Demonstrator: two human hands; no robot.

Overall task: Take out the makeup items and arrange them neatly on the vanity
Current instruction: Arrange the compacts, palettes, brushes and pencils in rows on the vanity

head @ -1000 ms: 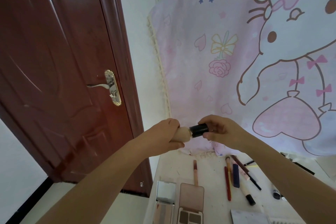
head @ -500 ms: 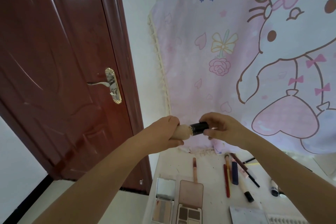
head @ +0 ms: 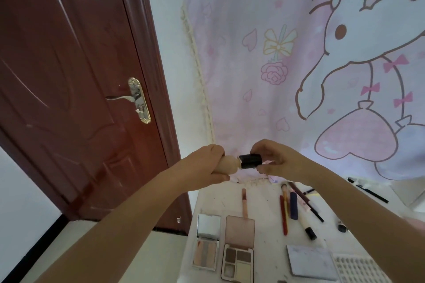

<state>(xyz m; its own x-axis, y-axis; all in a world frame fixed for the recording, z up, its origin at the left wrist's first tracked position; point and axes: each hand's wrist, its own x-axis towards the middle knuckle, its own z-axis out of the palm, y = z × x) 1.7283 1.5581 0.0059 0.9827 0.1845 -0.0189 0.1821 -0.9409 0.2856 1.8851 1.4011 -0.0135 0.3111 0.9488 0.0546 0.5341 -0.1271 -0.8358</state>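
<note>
At nine o'clock you have a door of dark red-brown wood with a smooth, faintly glossy varnish; its lever handle is polished metal on a brassy plate. From twelve to three o'clock hangs a soft, matt cloth, printed in pastel with a cord trim along its edge. The bottle you hold has a smooth matt beige body and a glossy black cap, plastic by the look of it. At five o'clock the worktop is matt white and scuffed. The open palette shows powdery matt pans under a shiny lid.
</note>
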